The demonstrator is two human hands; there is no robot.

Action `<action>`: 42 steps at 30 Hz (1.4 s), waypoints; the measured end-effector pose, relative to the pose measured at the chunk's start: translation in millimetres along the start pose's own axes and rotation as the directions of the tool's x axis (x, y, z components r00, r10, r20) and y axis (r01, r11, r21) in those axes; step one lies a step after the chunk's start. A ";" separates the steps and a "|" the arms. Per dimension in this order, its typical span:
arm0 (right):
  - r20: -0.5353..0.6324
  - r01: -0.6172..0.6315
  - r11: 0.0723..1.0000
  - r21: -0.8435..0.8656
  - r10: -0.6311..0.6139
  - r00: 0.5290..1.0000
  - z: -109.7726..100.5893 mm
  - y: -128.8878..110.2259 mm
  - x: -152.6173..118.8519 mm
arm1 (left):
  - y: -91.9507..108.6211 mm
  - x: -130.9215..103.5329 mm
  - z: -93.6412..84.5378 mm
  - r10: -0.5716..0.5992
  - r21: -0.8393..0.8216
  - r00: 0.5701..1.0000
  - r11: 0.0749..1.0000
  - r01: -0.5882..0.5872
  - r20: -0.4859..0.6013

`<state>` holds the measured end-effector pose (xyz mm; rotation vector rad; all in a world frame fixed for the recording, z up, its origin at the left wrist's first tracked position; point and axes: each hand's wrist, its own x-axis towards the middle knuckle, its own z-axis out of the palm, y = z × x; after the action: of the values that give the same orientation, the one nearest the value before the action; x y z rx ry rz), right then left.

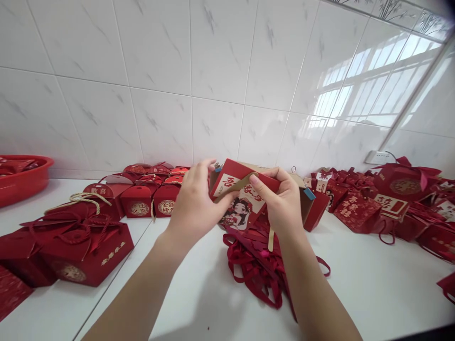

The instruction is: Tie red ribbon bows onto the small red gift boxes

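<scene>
In front of me I hold up a red paper gift box (pixel 231 168), tilted, with a cartoon bride and Chinese lettering on its face. My left hand (pixel 195 201) grips its left side, thumb across the front and fingers curled at the edge. My right hand (pixel 282 201) is closed on its right side, the thumb pressing a gold ribbon (pixel 245 182) against the face. A loose gold ribbon end (pixel 271 240) hangs below my right hand. Under the hands lies a tangled heap of dark red ribbons (pixel 256 267). Behind the box, a brown cardboard carton (pixel 306 206) is partly hidden.
Finished-looking red gift boxes (pixel 85 246) with cord handles stand at the left. Small red boxes (pixel 138 201) line the back by the tiled wall (pixel 159 128). Many more red boxes (pixel 357 210) crowd the right. A red plastic basin (pixel 39 177) sits far left on the white table (pixel 192 289).
</scene>
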<state>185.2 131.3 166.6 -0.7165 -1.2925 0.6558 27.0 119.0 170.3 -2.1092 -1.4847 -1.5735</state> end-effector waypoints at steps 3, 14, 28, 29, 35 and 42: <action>0.003 -0.018 1.000 0.006 0.018 1.000 -6.4 -2.6 1.6 | -8.4 5.4 -17.1 -0.026 0.016 0.989 1.000 0.024 0.146; -0.074 0.033 0.998 -0.061 -0.038 0.997 -17.3 5.6 7.0 | -15.7 8.4 -45.4 0.014 -0.012 0.961 1.000 -0.011 0.278; 0.138 0.178 0.943 -0.282 -0.144 0.980 -14.4 5.1 5.8 | -11.5 9.4 -55.7 0.058 -0.252 0.998 0.966 -0.056 0.000; 0.203 0.191 0.939 -0.285 -0.135 0.970 -13.0 6.0 5.0 | -8.1 8.5 -57.4 0.046 -0.323 0.997 0.944 -0.066 -0.067; 0.441 0.237 0.927 -0.291 -0.090 0.893 -5.6 8.2 -0.3 | -5.2 6.1 -58.5 0.137 -0.387 0.989 0.910 -0.151 -0.063; 0.457 0.220 0.959 -0.181 -0.116 0.882 -7.9 -7.0 -7.5 | -6.8 10.5 -53.3 0.140 -0.405 0.886 0.850 -0.337 -0.442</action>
<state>192.0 120.3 166.5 -0.6480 -1.8561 0.5484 -13.8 97.4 199.8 -1.9055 -0.7131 -2.2539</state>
